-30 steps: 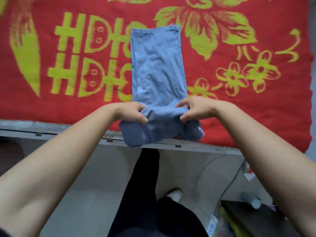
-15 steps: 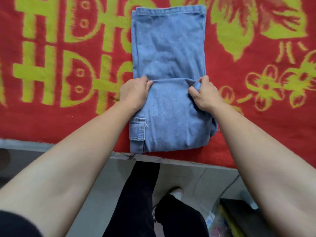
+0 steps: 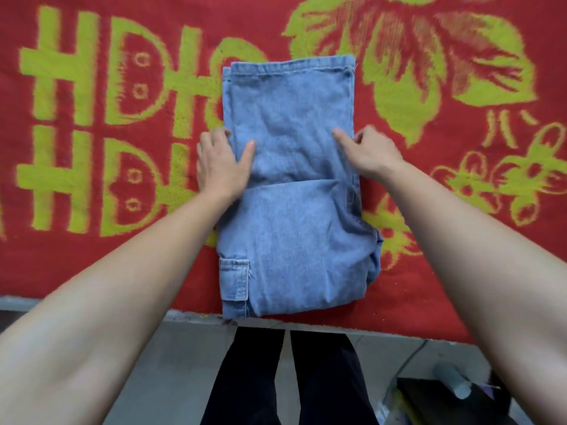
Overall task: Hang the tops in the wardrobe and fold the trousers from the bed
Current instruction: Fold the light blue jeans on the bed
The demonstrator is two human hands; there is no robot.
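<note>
Light blue denim trousers (image 3: 291,210) lie partly folded on the red bed cover (image 3: 92,265), the near part doubled over the legs, the hems at the far end and a side pocket at the near left. My left hand (image 3: 219,162) rests at the trousers' left edge, thumb flat on the denim and fingers slipped beside or under the edge. My right hand (image 3: 368,148) rests at the right edge, its thumb pointing inward on the cloth. Neither hand visibly lifts the fabric.
The red cover carries yellow-green letters and flowers and ends at the bed's near edge (image 3: 92,305). Below it are a grey floor, my dark trouser legs (image 3: 285,378), a cable and a dark box with clutter (image 3: 445,400) at the lower right.
The near end of the trousers was lifted from the bed edge and laid over the legs. Both hands then let go of the fold and slid further up the sides.
</note>
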